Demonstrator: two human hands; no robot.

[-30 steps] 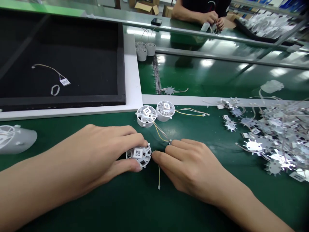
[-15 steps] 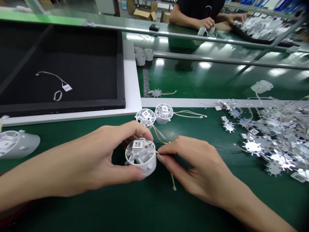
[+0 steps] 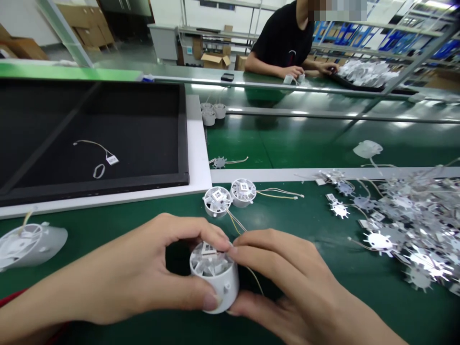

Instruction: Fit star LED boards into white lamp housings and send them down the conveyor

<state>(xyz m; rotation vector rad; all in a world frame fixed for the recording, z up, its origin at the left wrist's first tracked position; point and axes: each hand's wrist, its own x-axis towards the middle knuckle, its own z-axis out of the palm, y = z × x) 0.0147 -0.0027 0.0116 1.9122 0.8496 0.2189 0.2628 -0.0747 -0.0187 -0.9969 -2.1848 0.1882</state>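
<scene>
Between my hands is a white round plastic housing [image 3: 215, 283] with a spoked top and a small square label with a printed code. My left hand [image 3: 168, 270] grips it from the left, fingers behind the rim and thumb on the front wall. On the right side, my right hand [image 3: 287, 280] holds the same housing, fingertips at the top rim and thumb low on the wall. A thin wire [image 3: 256, 278] trails out beneath my right hand. Just beyond stand two similar labelled housings [image 3: 217, 201] with wires spread to the right.
Silver star-shaped plates with wires form a heap [image 3: 413, 220] on the right. A black tray [image 3: 151, 143] with a white border lies at left, near another tilted housing [image 3: 46, 244]. Several housings [image 3: 209, 116] stand farther back. Across the bench, a person [image 3: 280, 43] handles white parts.
My right hand has gone from pinching a wire at the rim to gripping the housing's side. The housing now shows more of its front wall. The camera view has tilted upward.
</scene>
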